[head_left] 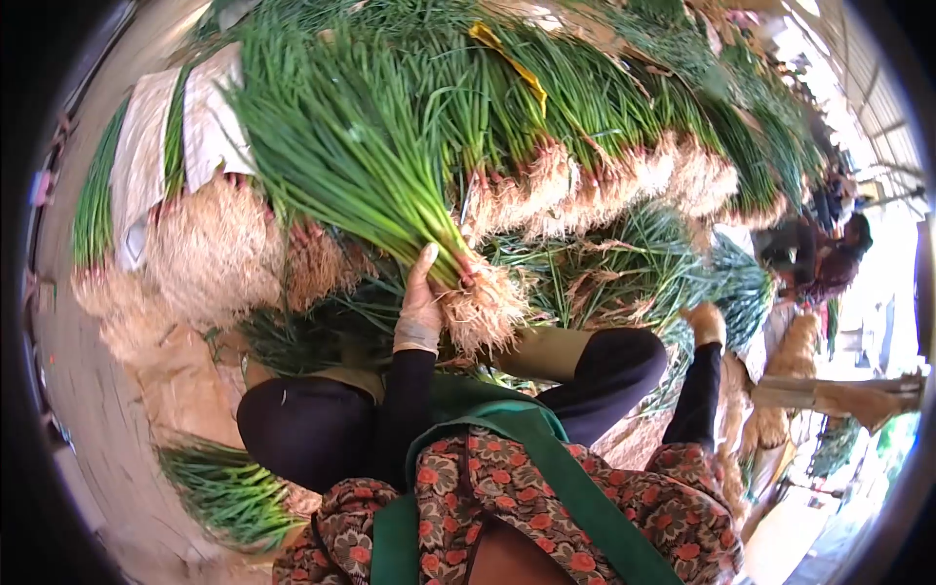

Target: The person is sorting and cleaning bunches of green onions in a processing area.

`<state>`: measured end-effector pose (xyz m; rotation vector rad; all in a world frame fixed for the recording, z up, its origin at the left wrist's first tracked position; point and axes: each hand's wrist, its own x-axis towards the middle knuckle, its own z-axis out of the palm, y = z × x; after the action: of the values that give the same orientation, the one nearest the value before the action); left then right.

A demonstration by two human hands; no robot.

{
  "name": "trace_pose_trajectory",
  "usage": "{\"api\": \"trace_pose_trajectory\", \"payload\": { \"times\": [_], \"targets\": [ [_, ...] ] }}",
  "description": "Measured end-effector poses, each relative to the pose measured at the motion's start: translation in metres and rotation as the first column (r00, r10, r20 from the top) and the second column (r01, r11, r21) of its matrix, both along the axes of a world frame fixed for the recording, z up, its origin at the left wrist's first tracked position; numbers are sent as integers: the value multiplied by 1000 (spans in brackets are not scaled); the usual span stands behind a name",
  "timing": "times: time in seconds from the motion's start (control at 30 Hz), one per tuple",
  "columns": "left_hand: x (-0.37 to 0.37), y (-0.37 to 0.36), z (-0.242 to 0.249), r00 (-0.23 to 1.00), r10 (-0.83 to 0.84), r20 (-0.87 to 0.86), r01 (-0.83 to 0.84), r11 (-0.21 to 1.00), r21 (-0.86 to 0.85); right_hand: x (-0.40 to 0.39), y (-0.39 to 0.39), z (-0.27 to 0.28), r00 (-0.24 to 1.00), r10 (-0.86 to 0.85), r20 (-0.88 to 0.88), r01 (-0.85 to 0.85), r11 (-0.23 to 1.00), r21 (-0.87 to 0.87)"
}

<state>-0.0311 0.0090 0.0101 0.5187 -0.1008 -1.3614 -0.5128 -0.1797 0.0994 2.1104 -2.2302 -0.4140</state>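
A bunch of spring onions (390, 195), with long green leaves, reddish stems and pale stringy roots, slants up and left over my lap. My left hand (419, 314), in a pale glove, is closed round its stems just above the roots. Out to the right, my gloved right hand (704, 324) is beside loose green leaves (726, 283). Its fingers look curled; whatever they may hold is hidden. Between my knees and the stacked bunches lies a heap of loose spring onions (604, 268).
Rooted spring onion bunches (546, 185) stand in a row ahead, a yellow strip (507, 63) across them. More bunches (214, 244) at left are partly under white cloth (151, 136). A small pile (229, 492) lies by my left knee. Another person (838, 253) sits at far right.
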Motion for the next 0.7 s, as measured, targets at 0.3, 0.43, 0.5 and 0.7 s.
{"api": "trace_pose_trajectory", "payload": {
  "times": [0.3,0.43,0.5,0.7],
  "targets": [
    [-32,16,67,978,66,-199,-78,995,-54,279,127,-62,114,970,216,-628,239,-740],
    [-12,38,116,982,180,-60,-189,948,-255,307,123,-38,51,816,576,-595,488,-638],
    [-10,21,127,935,345,79,-286,868,-407,310,117,-25,-59,432,900,-506,764,-400],
    [16,10,161,819,574,25,-477,704,-526,323,149,-3,-519,-715,468,-742,649,169]
  ]
}}
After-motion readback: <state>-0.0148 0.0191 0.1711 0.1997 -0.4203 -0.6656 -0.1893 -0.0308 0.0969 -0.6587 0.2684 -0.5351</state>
